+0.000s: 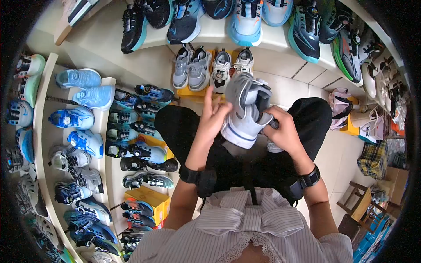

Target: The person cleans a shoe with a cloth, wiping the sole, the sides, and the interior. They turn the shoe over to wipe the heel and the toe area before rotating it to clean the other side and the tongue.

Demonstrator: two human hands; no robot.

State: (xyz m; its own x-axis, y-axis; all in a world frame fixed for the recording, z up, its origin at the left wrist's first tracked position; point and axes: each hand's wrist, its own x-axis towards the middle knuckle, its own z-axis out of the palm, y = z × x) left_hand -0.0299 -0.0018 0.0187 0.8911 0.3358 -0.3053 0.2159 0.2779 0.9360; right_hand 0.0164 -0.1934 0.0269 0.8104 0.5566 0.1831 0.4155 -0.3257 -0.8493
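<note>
The shoe (244, 115) is grey and white with a thin blue line low on its side. It is a sports shoe with a thick sole. It is up in the air over the person's lap (184, 125), in the middle of the scene, with its open top pointing to the far side.

The left hand (215, 115) is on the left side of the shoe. Its fingers are stretched out and lie flat on the shoe, not closed round it. The right hand (284, 130) is on the right side. Its fingers are curled tight round the back of the shoe and hold it. Each wrist has a black band (189, 174).

Just past the shoe, four small shoes (213, 69) stand in a row on a yellow box (189, 92) on the floor. On the left are white shelves (40, 131) full of blue shoes. On the right a pink bag (341, 105) sits on the floor. Nothing is between the hands and the shoe.
</note>
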